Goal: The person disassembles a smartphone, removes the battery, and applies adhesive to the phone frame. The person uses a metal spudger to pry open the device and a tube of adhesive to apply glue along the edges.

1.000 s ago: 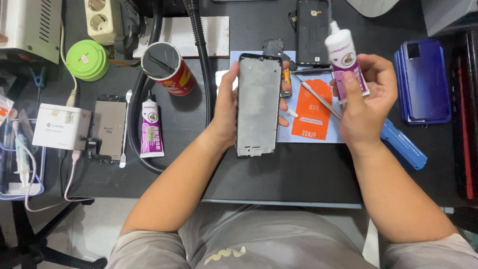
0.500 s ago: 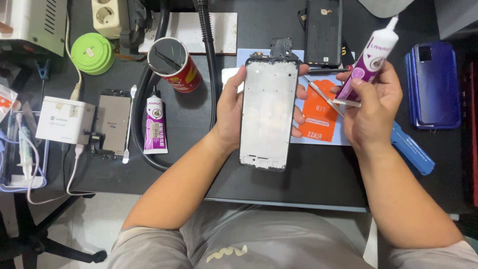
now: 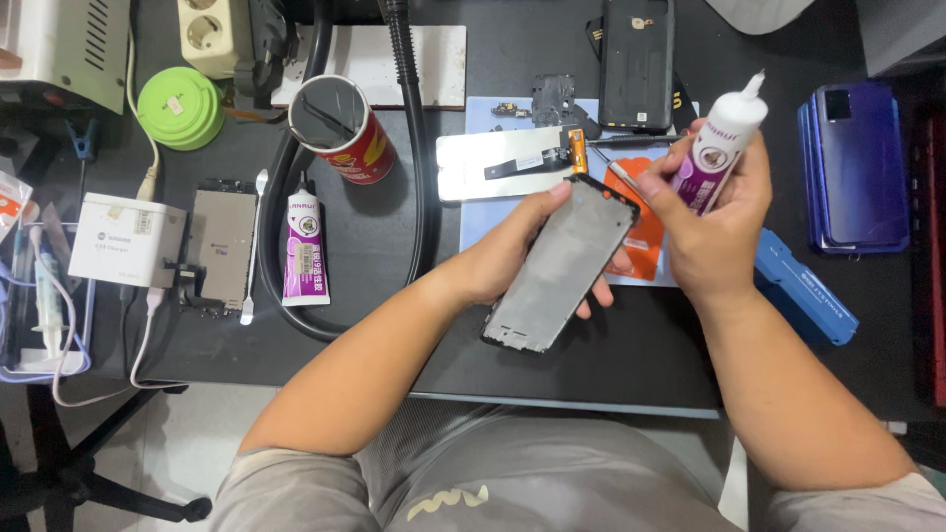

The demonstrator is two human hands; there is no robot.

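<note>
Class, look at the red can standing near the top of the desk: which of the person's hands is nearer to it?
Left. The left hand, holding the phone frame, lies right of and below the red can; the right hand, gripping the glue bottle, is farther right.

dark phone frame (image 3: 562, 266) tilted diagonally above the desk; white-and-purple glue tube (image 3: 717, 148) upright, nozzle up.

A single head-worn camera looks almost straight down from above the person, close over the dark desk (image 3: 394, 325). The person's lap fills the bottom of the frame and both forearms reach up from it toward the centre. The desk's far edge runs out of the top of the frame.
</note>
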